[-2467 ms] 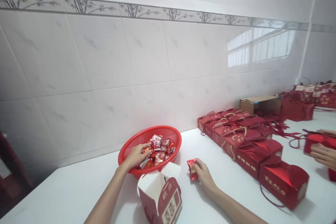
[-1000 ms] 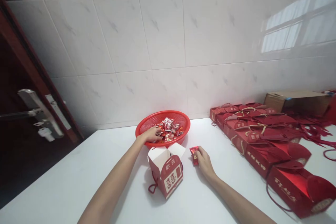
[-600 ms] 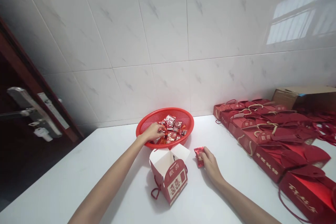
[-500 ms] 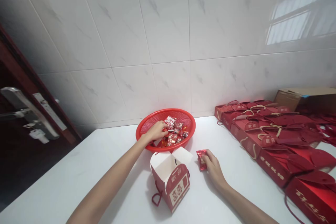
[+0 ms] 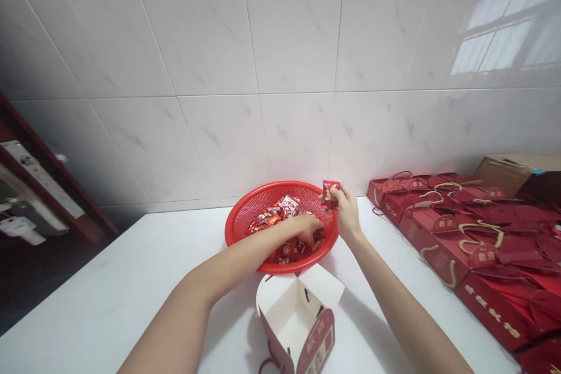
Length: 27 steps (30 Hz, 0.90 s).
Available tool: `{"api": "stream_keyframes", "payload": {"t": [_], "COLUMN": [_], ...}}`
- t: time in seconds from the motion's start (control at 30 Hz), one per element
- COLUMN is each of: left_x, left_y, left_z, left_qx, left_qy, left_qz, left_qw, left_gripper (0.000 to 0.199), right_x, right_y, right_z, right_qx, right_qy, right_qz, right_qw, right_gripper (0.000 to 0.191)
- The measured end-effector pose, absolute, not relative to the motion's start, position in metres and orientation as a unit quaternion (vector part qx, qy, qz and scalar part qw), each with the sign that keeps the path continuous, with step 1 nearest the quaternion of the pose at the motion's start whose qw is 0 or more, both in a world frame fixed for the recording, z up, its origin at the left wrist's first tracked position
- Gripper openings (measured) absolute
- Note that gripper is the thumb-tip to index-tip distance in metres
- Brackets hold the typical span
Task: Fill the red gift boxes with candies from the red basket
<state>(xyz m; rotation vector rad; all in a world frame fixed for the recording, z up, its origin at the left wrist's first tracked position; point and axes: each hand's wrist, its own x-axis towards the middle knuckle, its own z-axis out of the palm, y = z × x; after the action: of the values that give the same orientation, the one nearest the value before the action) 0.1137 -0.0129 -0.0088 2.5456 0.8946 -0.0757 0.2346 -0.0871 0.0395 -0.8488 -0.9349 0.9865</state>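
My left hand [image 5: 308, 228] is down inside a red mesh plastic basket [image 5: 239, 210], over its right part. Its fingers look apart and touch the wrapped candies [image 5: 268, 220] heaped there; the fingertips are partly hidden. Above the basket's right rim, my right hand [image 5: 347, 210] grips a shiny red candy packet [image 5: 331, 194] between thumb and fingers. In front of the basket stands a red and white gift box [image 5: 293, 322] with its top flaps open. Its white inside shows no contents, and its lower part is cut off by the picture's edge.
Rows of closed red gift boxes [image 5: 456, 228] with cord handles line the right side of the white table [image 5: 184, 257]. A brown cardboard box [image 5: 511, 174] sits behind them. Tiled wall [image 5: 298, 134] borders the table's back; a door with keys [image 5: 21, 229] is at left.
My left hand has shifted rightward and deeper among the candies. My right hand has lifted the red packet from near the table to above the basket's right rim. The view has shifted slightly.
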Motion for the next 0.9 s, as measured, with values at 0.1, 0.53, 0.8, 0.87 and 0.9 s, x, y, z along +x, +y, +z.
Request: {"api": "stream_keyframes", "payload": {"t": [0.1, 0.53, 0.8, 0.87, 0.9], "left_x": [0.098, 0.021, 0.027, 0.027, 0.028], "left_y": [0.0, 0.035, 0.031, 0.031, 0.031], "left_z": [-0.003, 0.016, 0.024, 0.023, 0.023], "left_qx": [0.911, 0.801, 0.742, 0.736, 0.734], "left_qy": [0.337, 0.371, 0.354, 0.351, 0.35], "left_qz": [-0.028, 0.173, 0.297, 0.306, 0.308], "left_qw": [0.237, 0.437, 0.486, 0.491, 0.494], "left_gripper": [0.026, 0.06, 0.043, 0.044, 0.045], "right_x": [0.222, 0.224, 0.224, 0.224, 0.224], "right_y": [-0.062, -0.04, -0.04, -0.04, -0.04], "right_z": [0.037, 0.01, 0.007, 0.006, 0.006], "right_qx": [-0.392, -0.415, -0.412, -0.411, -0.41], "right_qy": [-0.418, -0.399, -0.418, -0.426, -0.429], "right_qz": [0.496, 0.555, 0.564, 0.565, 0.563], "right_qw": [0.652, 0.6, 0.58, 0.575, 0.575], "right_gripper": [0.023, 0.014, 0.018, 0.018, 0.019]}}
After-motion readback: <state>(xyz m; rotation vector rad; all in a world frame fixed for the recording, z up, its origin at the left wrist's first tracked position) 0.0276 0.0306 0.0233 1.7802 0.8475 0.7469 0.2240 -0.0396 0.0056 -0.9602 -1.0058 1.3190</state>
